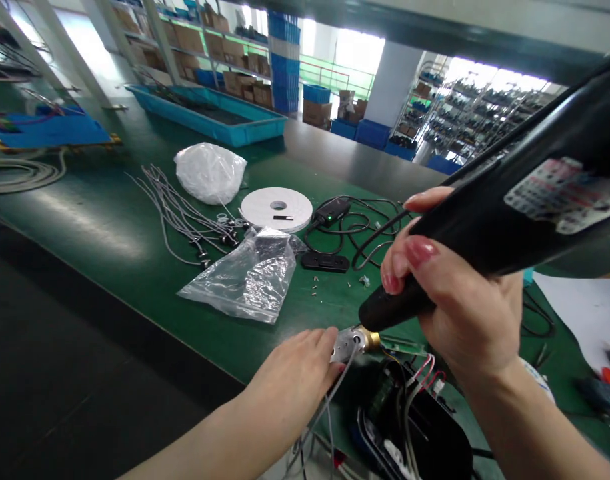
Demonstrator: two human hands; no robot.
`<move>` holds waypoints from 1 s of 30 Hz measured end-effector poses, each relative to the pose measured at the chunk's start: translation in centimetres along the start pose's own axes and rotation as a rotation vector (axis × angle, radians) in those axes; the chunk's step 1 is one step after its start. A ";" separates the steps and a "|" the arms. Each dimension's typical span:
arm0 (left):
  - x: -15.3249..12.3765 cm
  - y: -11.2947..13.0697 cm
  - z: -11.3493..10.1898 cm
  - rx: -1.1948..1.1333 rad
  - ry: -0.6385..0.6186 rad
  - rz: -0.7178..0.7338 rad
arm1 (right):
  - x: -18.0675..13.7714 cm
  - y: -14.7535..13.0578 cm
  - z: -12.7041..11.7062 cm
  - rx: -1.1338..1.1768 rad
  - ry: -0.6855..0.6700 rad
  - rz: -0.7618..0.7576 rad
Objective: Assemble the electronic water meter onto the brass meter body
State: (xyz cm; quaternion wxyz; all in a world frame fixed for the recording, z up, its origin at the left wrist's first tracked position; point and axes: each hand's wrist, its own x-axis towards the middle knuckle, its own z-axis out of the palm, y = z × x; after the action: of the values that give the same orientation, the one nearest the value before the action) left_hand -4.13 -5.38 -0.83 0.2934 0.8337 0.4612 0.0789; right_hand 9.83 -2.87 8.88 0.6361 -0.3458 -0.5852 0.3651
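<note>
My right hand (459, 300) is wrapped round a black electric screwdriver (485, 220), its body slanting down to the left. The screwdriver's tip meets or nearly meets a small silver metal fitting (345, 345) with a brass-coloured end. Pinched in my left hand (297, 367), the fitting sits low over the bench, with a grey cable running down from it. Just right of it lies an open black housing (435, 427) with wires and a green circuit board (403, 346). Several small screws (315, 287) lie on the green bench beyond my hands.
A clear plastic bag (245, 280), a white tape roll (277, 208), a black adapter (333, 211) and a black plate (325, 262) lie ahead. Grey cables (179, 213) and a white bundle (209, 172) are further left. A blue tray (209, 117) stands behind.
</note>
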 end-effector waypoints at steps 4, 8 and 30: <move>-0.2 0.2 0.3 0.006 -0.030 -0.040 | 0.3 -0.1 0.5 -0.028 -0.077 0.047; -0.3 0.2 0.5 0.021 -0.010 -0.013 | 0.5 0.0 0.8 0.032 -0.036 0.058; -0.9 -0.5 -0.3 -0.036 0.136 0.042 | 1.7 0.6 -0.8 0.103 -0.093 -0.016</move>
State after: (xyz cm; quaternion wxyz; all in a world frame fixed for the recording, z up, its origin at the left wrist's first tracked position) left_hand -5.10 -5.74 -0.76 0.2747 0.8304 0.4611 0.1497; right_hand 10.64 -1.16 9.16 0.6281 -0.2907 -0.5973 0.4053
